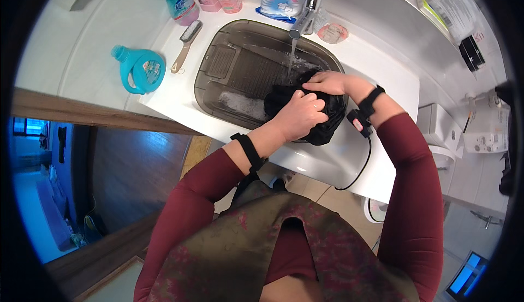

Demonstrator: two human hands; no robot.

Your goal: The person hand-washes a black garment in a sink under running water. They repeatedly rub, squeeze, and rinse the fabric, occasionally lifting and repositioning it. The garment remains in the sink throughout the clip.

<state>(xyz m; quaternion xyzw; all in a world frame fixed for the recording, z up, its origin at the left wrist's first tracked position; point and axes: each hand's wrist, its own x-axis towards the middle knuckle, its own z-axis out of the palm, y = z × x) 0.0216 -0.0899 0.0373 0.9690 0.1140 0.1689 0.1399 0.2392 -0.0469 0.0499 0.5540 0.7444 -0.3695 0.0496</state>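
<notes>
A wet, bunched black cloth (323,130), perhaps a garment, lies at the right end of a brown translucent washbasin (203,72) and hangs over its near rim. My left hand (302,116) is closed in a fist on the cloth's near part. Just beyond it, my right hand (327,82) grips the cloth's far part, fingers pointing left and partly hidden in the folds. Water runs from a chrome faucet (309,11) into the basin beside the cloth. Suds (240,104) float at the basin's near left, next to a ribbed washboard surface (254,75).
Left of the basin lie a scrub brush (187,45) and a teal detergent bottle (143,71). Several bottles (180,4) and a blue-white package (281,0) line the back. A pinkish soap bar (333,33) sits right of the faucet. A cable (367,160) hangs from my right wrist strap.
</notes>
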